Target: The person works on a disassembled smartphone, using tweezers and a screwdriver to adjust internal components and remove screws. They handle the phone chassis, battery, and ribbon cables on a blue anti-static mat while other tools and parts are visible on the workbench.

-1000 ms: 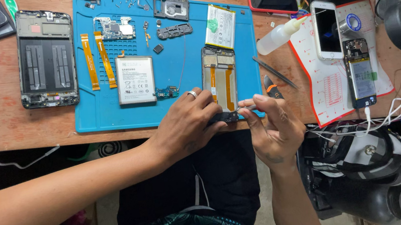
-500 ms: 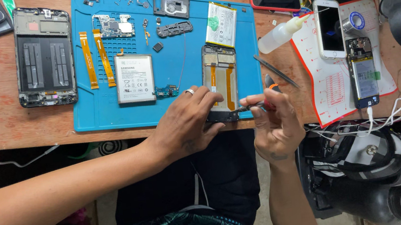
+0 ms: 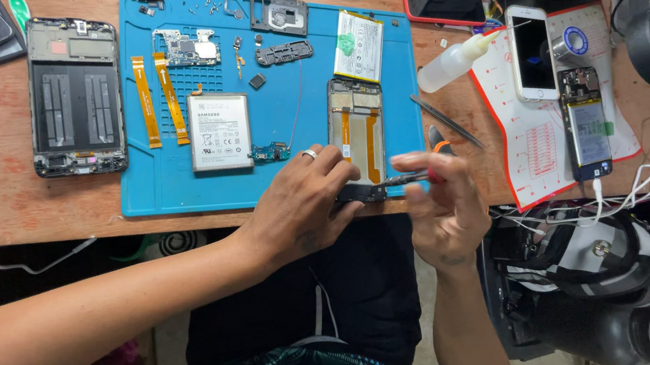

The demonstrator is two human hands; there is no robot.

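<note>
Blue mat unchanged | left hand still pins phone frame | right hand grip stays on screwdriver

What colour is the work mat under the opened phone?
The work mat is blue; the head view shows it clearly, with the opened phone lying on it.

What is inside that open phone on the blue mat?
Inside the open phone are two orange ribbon strips. The left hand covers its bottom end, so that part can't be seen.
</note>
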